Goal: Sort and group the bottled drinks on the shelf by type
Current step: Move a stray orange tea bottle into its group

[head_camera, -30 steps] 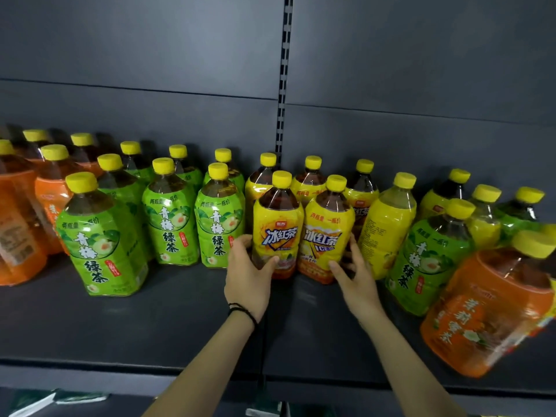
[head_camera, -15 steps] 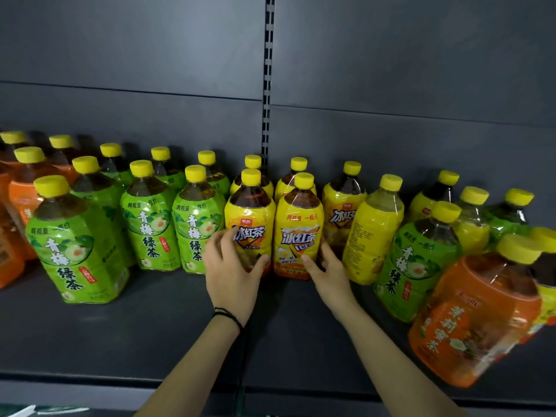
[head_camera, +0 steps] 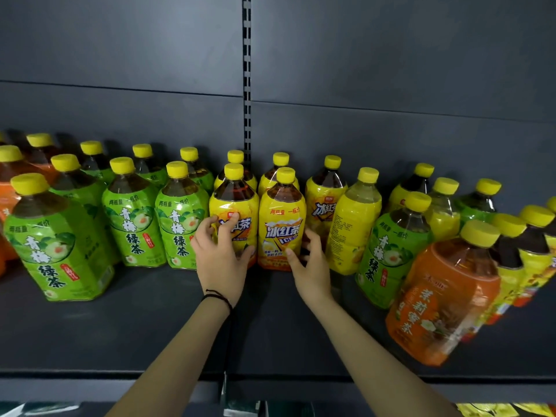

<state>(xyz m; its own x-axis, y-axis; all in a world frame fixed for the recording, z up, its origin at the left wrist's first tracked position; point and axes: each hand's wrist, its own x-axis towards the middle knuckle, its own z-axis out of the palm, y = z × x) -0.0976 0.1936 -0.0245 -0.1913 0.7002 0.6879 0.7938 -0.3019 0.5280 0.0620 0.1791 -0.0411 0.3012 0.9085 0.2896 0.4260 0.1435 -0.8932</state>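
Note:
Two yellow iced-tea bottles stand side by side at the middle of the shelf. My left hand (head_camera: pixel 221 255) wraps the front of the left iced-tea bottle (head_camera: pixel 237 206). My right hand (head_camera: pixel 311 266) grips the lower right side of the right iced-tea bottle (head_camera: pixel 281 224). Several green-tea bottles (head_camera: pixel 129 224) stand in rows to the left. More yellow iced-tea bottles (head_camera: pixel 326 200) stand behind and to the right. A lone green-tea bottle (head_camera: pixel 391 251) and an orange jasmine-tea bottle (head_camera: pixel 442 299) stand on the right.
The dark shelf (head_camera: pixel 135 326) has bare room in front of the rows. Orange bottles (head_camera: pixel 9 188) crowd the far left edge. A slotted upright (head_camera: pixel 246 85) runs up the back panel. Mixed yellow and dark bottles (head_camera: pixel 529 245) crowd the far right.
Both hands slid the two front iced-tea bottles back and left, against the green-tea row. My left fingers have climbed higher on the label. The view has shifted right.

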